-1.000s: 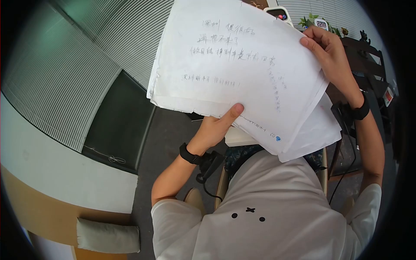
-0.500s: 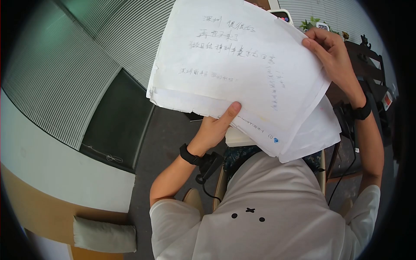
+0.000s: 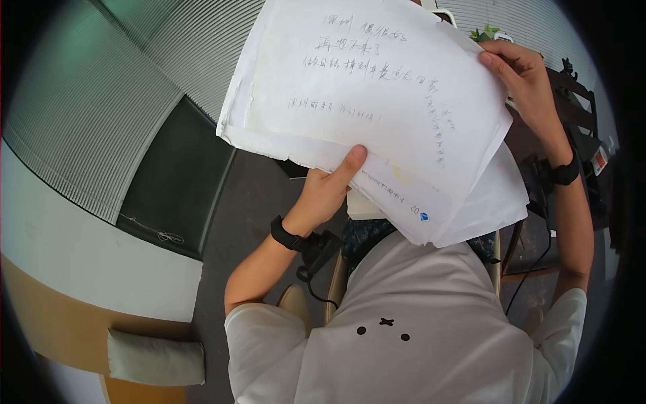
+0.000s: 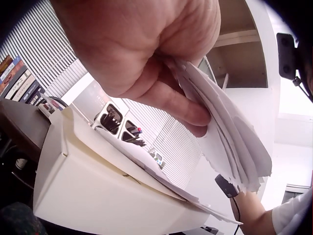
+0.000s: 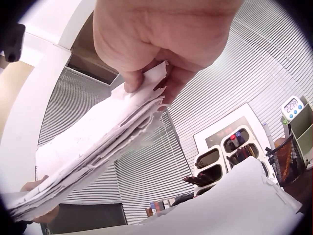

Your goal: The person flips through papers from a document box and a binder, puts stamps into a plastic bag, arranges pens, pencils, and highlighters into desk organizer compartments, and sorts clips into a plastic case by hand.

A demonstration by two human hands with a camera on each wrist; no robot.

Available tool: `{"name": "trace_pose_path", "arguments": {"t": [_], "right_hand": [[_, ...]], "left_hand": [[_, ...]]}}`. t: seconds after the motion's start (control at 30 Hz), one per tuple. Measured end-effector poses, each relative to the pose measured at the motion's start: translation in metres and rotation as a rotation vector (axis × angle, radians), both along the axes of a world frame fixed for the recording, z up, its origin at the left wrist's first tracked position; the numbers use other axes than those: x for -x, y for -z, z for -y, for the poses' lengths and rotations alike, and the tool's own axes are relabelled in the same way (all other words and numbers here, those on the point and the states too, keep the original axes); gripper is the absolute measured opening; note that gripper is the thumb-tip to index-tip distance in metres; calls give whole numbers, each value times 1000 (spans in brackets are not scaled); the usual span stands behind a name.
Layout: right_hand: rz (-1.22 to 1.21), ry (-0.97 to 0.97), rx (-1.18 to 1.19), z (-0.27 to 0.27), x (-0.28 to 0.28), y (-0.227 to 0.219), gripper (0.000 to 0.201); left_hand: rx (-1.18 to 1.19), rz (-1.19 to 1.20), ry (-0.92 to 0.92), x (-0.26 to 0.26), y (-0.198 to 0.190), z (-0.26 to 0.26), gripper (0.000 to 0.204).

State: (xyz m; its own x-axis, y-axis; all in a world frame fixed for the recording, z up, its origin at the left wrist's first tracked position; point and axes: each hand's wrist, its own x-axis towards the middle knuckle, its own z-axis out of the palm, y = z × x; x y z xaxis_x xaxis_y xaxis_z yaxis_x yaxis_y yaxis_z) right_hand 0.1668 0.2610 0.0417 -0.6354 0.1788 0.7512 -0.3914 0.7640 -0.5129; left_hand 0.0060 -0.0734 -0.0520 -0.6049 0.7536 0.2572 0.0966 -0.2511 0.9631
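Observation:
A thick stack of white sheets (image 3: 323, 94) with handwriting and worn edges is held up in the head view. The left hand (image 3: 326, 192) grips its lower edge, thumb on top; in the left wrist view that hand's (image 4: 151, 54) fingers lie under the bundle (image 4: 230, 132). At the upper right corner the right hand (image 3: 528, 84) pinches the sheets. The right wrist view shows the right hand (image 5: 161, 44) clasping the layered edge of the stack (image 5: 98, 132). More loose paper (image 3: 494, 195) lies below the held stack, beside a cream box (image 4: 112, 196).
White pen holders (image 5: 210, 166), a mesh cup (image 5: 286, 159) and a digital timer (image 5: 292, 107) stand beyond the papers. Books (image 4: 19, 83) are at the left in the left wrist view. A grey cushion (image 3: 155, 357) and a dark wooden chair (image 3: 572, 101) flank the person.
The held stack and left hand have shifted slightly left and up in the head view, while the right hand has moved slightly right. Both hands keep their hold.

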Motion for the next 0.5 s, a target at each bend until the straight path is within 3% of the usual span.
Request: {"name": "trace_pose_path", "arguments": {"t": [0.33, 0.5], "right_hand": [[16, -20, 17, -2, -1, 0, 26], [25, -15, 20, 2, -2, -4, 26]], "left_hand": [[-25, -32, -37, -2, -2, 3, 57], [-28, 87, 24, 0, -5, 6, 55]]}}
